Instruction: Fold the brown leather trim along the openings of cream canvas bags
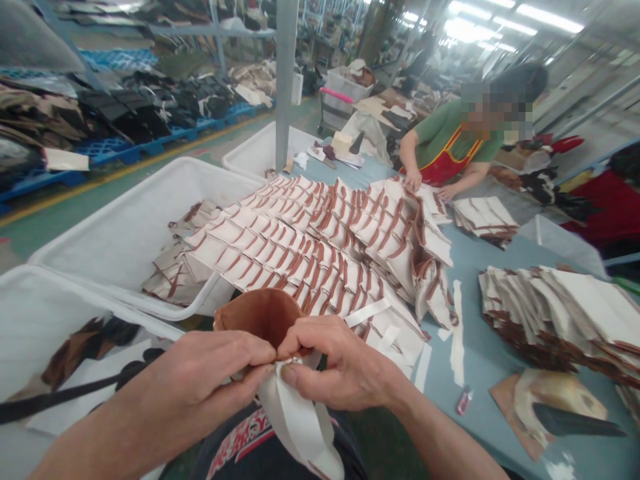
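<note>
Far left, bottom of frame: white tub (pixel 30 313) with dark and brown scraps inside. Next tub (pixel 125 213) above it, mid-left, holds a loose heap of cream-and-brown cut pieces. Third tub (pixel 255 150) further back, behind a grey post.

Bottom centre: left hand (pixel 210 373), grip closed, thumb and fingertips pinched on the near rim of a brown piece (pixel 260 317). Brown piece is curled into a cup shape, held up in the air just off the near edge of the surface (pixel 473 260), between both hands. White strip (pixel 300 420) hangs down from that rim toward the person's lap. Right hand (pixel 340 367) touches the left at the fingertips, grip closed, pinching the white strip against the same rim.

Centre, beyond the hands: big fanned pile (pixel 320 247) of cream pieces with brown edges, overlapping in rows, reaching over the second tub's rim. Loose white strips (pixel 457 333) lie just right of the pile. Small pink item (pixel 464 401) on the surface below them; too small to tell what.

Upper right: co-worker (pixel 450 133), green top, red apron, both hands on the far end of the pile. Small stack (pixel 485 217) beside them. Larger stack (pixel 560 313) at right edge. Lower right: tan hide scrap (pixel 550 400) lying flat.
</note>
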Demonstrator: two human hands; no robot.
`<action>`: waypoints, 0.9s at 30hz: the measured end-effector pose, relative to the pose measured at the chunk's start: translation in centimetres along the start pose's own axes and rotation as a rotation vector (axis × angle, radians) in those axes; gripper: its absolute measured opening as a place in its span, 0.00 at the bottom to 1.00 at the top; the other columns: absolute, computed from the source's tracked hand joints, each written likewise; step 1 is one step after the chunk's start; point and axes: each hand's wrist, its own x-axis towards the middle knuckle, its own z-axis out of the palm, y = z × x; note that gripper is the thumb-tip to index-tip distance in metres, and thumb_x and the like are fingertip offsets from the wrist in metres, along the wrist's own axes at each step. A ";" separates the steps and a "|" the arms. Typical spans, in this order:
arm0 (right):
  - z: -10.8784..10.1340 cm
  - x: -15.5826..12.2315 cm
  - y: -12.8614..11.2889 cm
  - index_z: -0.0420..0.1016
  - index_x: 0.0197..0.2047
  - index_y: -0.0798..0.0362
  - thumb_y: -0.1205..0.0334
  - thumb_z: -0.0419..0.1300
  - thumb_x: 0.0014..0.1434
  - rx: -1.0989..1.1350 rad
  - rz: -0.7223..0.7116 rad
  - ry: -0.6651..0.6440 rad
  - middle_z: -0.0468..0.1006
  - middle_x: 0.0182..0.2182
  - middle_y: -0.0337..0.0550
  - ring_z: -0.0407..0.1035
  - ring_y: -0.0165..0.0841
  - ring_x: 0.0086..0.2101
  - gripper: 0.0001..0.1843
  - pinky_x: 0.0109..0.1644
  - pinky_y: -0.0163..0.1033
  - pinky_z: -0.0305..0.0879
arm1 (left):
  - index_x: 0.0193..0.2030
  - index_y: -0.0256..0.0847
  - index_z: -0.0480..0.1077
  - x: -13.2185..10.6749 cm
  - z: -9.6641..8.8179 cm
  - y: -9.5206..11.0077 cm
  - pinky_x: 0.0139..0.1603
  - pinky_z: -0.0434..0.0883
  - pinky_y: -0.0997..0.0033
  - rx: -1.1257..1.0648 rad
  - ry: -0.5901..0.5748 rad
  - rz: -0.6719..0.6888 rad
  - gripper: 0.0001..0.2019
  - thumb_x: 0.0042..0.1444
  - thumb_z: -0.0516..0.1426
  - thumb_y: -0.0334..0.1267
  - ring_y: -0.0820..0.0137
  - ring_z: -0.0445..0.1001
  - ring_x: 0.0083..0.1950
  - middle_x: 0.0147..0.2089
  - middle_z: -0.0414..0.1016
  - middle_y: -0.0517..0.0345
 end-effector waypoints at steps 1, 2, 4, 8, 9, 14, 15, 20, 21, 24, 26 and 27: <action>-0.1 0.1 0.1 0.74 0.34 0.51 0.66 0.61 0.61 0.015 -0.007 -0.003 0.72 0.27 0.34 0.64 0.28 0.27 0.03 0.37 0.33 0.61 | 0.43 0.47 0.75 0.0 0.0 -0.1 0.38 0.72 0.75 0.016 -0.020 0.011 0.13 0.76 0.51 0.32 0.75 0.85 0.35 0.38 0.86 0.69; -0.1 0.1 0.2 0.74 0.34 0.51 0.66 0.62 0.61 0.037 -0.014 -0.008 0.72 0.27 0.33 0.64 0.27 0.27 0.03 0.36 0.33 0.60 | 0.42 0.47 0.75 0.1 0.0 -0.2 0.38 0.71 0.74 0.026 -0.033 0.019 0.14 0.77 0.50 0.32 0.74 0.85 0.34 0.38 0.87 0.68; -0.3 0.2 0.3 0.74 0.34 0.52 0.65 0.62 0.61 0.108 0.000 -0.028 0.71 0.27 0.33 0.63 0.26 0.27 0.03 0.35 0.32 0.60 | 0.40 0.47 0.74 0.1 0.0 -0.3 0.36 0.71 0.72 0.039 -0.045 0.022 0.15 0.76 0.49 0.32 0.72 0.85 0.33 0.37 0.87 0.67; -0.3 0.5 0.7 0.74 0.34 0.52 0.63 0.64 0.60 0.194 0.110 -0.097 0.72 0.27 0.32 0.64 0.26 0.27 0.04 0.33 0.30 0.60 | 0.39 0.47 0.73 0.1 0.2 -0.4 0.33 0.69 0.69 0.120 -0.056 0.059 0.13 0.72 0.52 0.28 0.69 0.82 0.30 0.33 0.84 0.66; -0.3 0.6 0.8 0.74 0.34 0.52 0.63 0.63 0.60 0.178 0.129 -0.105 0.72 0.27 0.32 0.64 0.26 0.27 0.04 0.33 0.30 0.60 | 0.38 0.46 0.72 0.1 0.3 -0.4 0.32 0.67 0.68 0.162 -0.066 0.077 0.13 0.70 0.53 0.26 0.69 0.80 0.29 0.32 0.82 0.65; -0.1 1.1 0.8 0.73 0.33 0.51 0.66 0.61 0.57 -0.031 0.091 -0.109 0.72 0.26 0.32 0.64 0.28 0.26 0.01 0.36 0.32 0.62 | 0.32 0.45 0.69 0.2 0.3 -0.8 0.28 0.60 0.63 0.362 -0.098 0.176 0.17 0.63 0.49 0.19 0.68 0.72 0.25 0.26 0.73 0.64; 0.0 1.2 0.8 0.72 0.33 0.50 0.66 0.61 0.57 -0.073 0.071 -0.102 0.72 0.26 0.32 0.64 0.28 0.26 0.01 0.36 0.33 0.62 | 0.31 0.45 0.68 0.2 0.4 -0.9 0.28 0.60 0.64 0.366 -0.090 0.177 0.18 0.63 0.49 0.19 0.69 0.72 0.24 0.25 0.73 0.65; 0.2 0.9 0.7 0.71 0.33 0.50 0.66 0.61 0.56 -0.155 0.056 -0.105 0.71 0.25 0.33 0.64 0.29 0.27 0.02 0.36 0.34 0.60 | 0.30 0.44 0.68 0.1 1.3 -1.1 0.28 0.65 0.69 0.216 -0.003 0.026 0.14 0.66 0.50 0.26 0.72 0.73 0.24 0.25 0.72 0.66; 0.3 0.9 0.8 0.71 0.33 0.50 0.66 0.61 0.56 -0.145 0.053 -0.104 0.71 0.25 0.33 0.64 0.29 0.27 0.02 0.36 0.34 0.59 | 0.30 0.44 0.68 0.1 1.5 -1.0 0.28 0.65 0.71 0.183 0.024 -0.005 0.13 0.65 0.51 0.27 0.74 0.73 0.24 0.25 0.72 0.67; 0.5 0.6 0.8 0.71 0.32 0.50 0.66 0.61 0.56 -0.081 0.032 -0.084 0.71 0.25 0.32 0.63 0.28 0.26 0.02 0.35 0.33 0.58 | 0.30 0.44 0.67 0.0 2.0 -0.5 0.27 0.63 0.73 0.114 0.092 -0.062 0.11 0.62 0.51 0.27 0.77 0.70 0.23 0.24 0.71 0.69; 0.7 0.4 0.8 0.72 0.32 0.50 0.65 0.62 0.56 -0.054 0.039 -0.082 0.71 0.25 0.32 0.62 0.27 0.26 0.02 0.35 0.33 0.57 | 0.30 0.44 0.67 -0.2 2.2 -0.2 0.27 0.63 0.75 0.092 0.117 -0.096 0.11 0.61 0.51 0.27 0.78 0.69 0.22 0.23 0.70 0.70; 0.8 0.3 0.7 0.72 0.32 0.50 0.65 0.62 0.56 -0.054 0.047 -0.090 0.72 0.25 0.32 0.62 0.27 0.26 0.02 0.35 0.33 0.57 | 0.29 0.44 0.67 -0.3 2.2 -0.1 0.27 0.63 0.76 0.078 0.126 -0.117 0.11 0.61 0.51 0.27 0.78 0.69 0.22 0.23 0.70 0.70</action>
